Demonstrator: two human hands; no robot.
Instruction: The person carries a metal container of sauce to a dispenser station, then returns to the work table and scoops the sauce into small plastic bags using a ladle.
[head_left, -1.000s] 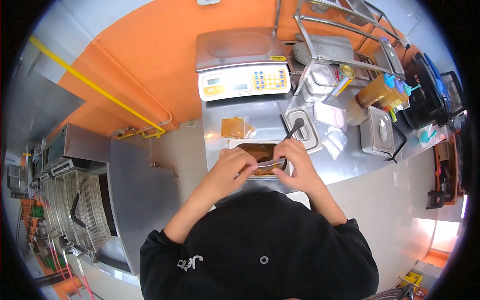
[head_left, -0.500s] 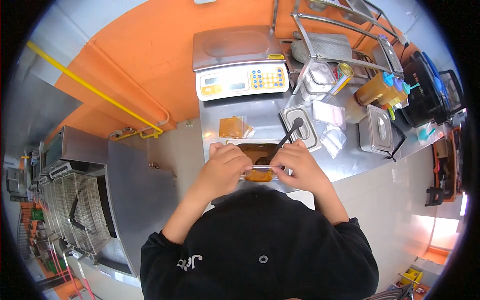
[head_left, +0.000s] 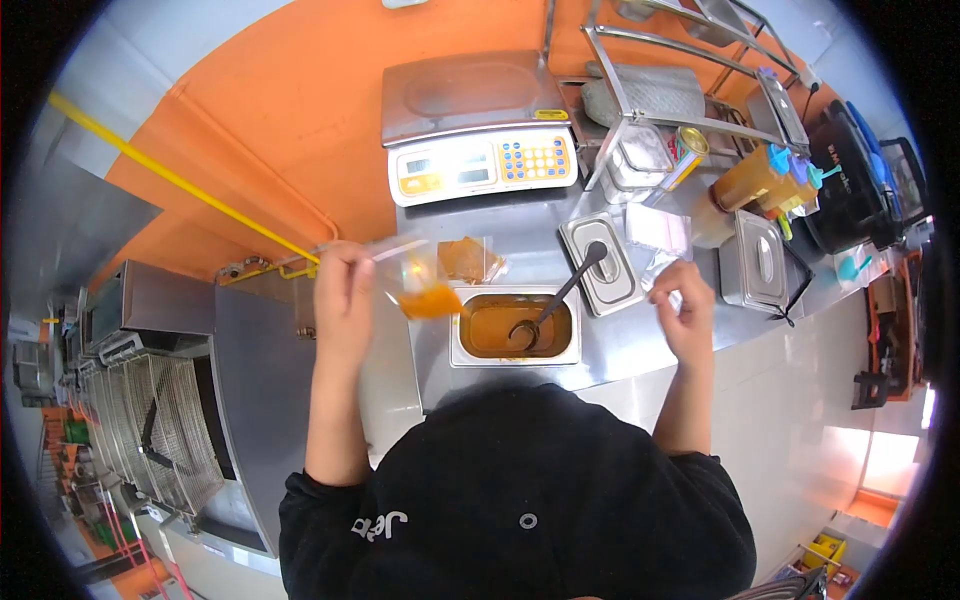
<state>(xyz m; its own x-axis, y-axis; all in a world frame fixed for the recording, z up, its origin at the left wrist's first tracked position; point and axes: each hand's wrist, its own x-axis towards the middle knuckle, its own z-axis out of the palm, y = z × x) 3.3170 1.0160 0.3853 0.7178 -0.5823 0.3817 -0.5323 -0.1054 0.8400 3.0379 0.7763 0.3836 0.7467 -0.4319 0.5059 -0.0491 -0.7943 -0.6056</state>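
Observation:
My left hand (head_left: 343,300) pinches the top edge of a small clear zip bag (head_left: 425,292) with orange sauce in its lower part. The bag hangs tilted to the left of a steel pan (head_left: 455,345). Inside the pan is orange-brown sauce (head_left: 487,325), with a black ladle (head_left: 558,300) resting in it, its handle leaning over the rim. My right hand (head_left: 688,310) is raised at the right, fingers loosely bent with a gap at the thumb, nothing visible in them. Just behind it lie clear empty bags (head_left: 660,262). A second filled bag (head_left: 468,260) lies flat behind the pan.
A weighing scale (head_left: 485,165) stands at the back. A steel lid (head_left: 605,270) lies right of the pan. Farther right are sauce bottles (head_left: 745,180), a lidded steel container (head_left: 752,260), a plastic tub (head_left: 637,160) and a can (head_left: 688,150). Fryer baskets (head_left: 160,430) are at the left.
Both hands were together over the pan, holding the bag's top. My left hand has carried it up and left; my right hand has let go and moved right, towards the empty bags.

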